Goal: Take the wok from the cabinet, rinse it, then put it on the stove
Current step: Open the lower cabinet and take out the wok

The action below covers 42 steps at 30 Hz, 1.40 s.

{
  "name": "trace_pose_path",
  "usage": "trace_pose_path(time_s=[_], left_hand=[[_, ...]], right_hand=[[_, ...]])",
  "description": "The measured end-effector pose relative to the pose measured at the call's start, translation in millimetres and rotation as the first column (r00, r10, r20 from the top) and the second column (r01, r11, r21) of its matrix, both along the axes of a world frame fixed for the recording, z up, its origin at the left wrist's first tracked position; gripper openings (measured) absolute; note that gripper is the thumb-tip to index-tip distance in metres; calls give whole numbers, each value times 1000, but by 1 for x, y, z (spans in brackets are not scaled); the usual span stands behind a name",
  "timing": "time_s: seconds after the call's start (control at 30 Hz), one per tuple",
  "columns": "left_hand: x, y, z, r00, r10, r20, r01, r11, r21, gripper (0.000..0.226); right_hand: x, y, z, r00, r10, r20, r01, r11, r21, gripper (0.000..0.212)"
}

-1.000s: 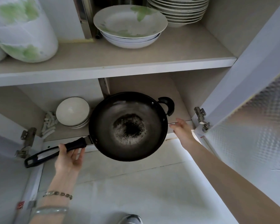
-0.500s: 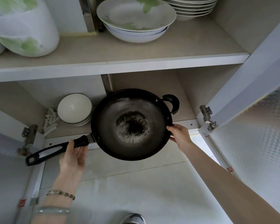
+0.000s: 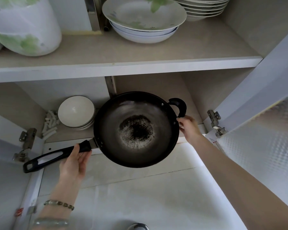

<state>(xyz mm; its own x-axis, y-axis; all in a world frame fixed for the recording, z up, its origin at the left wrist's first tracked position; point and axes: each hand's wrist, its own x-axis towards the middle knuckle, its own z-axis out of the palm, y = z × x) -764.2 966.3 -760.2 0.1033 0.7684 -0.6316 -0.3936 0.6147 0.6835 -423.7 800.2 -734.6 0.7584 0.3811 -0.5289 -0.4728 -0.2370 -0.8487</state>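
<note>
Now left hand [image 3: 74, 162] grip curled round wok [image 3: 136, 130] long handle [image 3: 47, 157]; right hand [image 3: 189, 128] pinching rim beside loop handle [image 3: 179, 106].

above: shelf [image 3: 123, 68] overhangs wok [image 3: 136, 128] | left: bowl stack [image 3: 76, 112] just beside rim | right: door hinge [image 3: 216, 123] near | front: open

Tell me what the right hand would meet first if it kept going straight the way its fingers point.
The wok. The right hand points left and slightly up, its fingers on the rim just below the loop handle, so it would only push into the wok's side.
</note>
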Motion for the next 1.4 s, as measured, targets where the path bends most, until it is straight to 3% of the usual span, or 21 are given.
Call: trace_pose_path(time_s=[0.07,0.17,0.2,0.37,0.43,0.53,0.67,0.77,0.87,0.93,1.03,1.2,1.3,1.4], left_hand=[[-1,-1,1,1000,8,-6,-8,1000,18,16],[0,-2,4,1000,10,-18,-9,999,38,14],[1,-2,5,999,13,-29,-12,999,37,12],[5,0,9,996,25,-81,-23,999,25,22],[4,5,7,996,22,-83,-21,1000,17,15],[1,11,4,997,-7,-77,8,1000,13,10],[-11,13,2,997,-51,-63,51,999,2,37],[-23,7,10,993,-87,-83,86,996,-8,22],[-27,-3,36,984,-131,-125,133,991,7,17],[-29,-11,55,980,-128,-155,130,992,1,18],[-29,-31,86,977,-131,-170,124,991,-54,5],[-41,-56,149,965,-185,-184,154,973,-172,5],[-52,-70,188,951,-222,-213,180,964,-197,5],[-60,-81,235,940,-257,-225,214,956,-201,6]], right_hand=[[10,8,1,999,-36,1,36,999,1,57],[20,19,3,995,-94,18,94,996,3,11],[23,20,3,992,-123,18,123,992,-3,4],[27,23,2,987,-159,25,160,986,-43,22],[26,21,3,989,-141,39,143,987,-78,27],[23,13,6,991,-126,47,131,984,-118,25],[11,-1,10,990,-140,25,142,984,-108,18],[0,-16,18,988,-151,32,154,982,-114,18],[-7,-31,32,982,-190,-20,187,976,-110,3],[-10,-43,43,979,-200,-30,194,972,-131,15],[-20,-65,67,970,-238,-39,231,963,-138,4],[-45,-106,135,958,-279,-63,262,944,-202,23],[-59,-126,178,955,-282,-92,248,929,-275,7],[-76,-147,228,940,-323,-111,276,909,-311,15]])
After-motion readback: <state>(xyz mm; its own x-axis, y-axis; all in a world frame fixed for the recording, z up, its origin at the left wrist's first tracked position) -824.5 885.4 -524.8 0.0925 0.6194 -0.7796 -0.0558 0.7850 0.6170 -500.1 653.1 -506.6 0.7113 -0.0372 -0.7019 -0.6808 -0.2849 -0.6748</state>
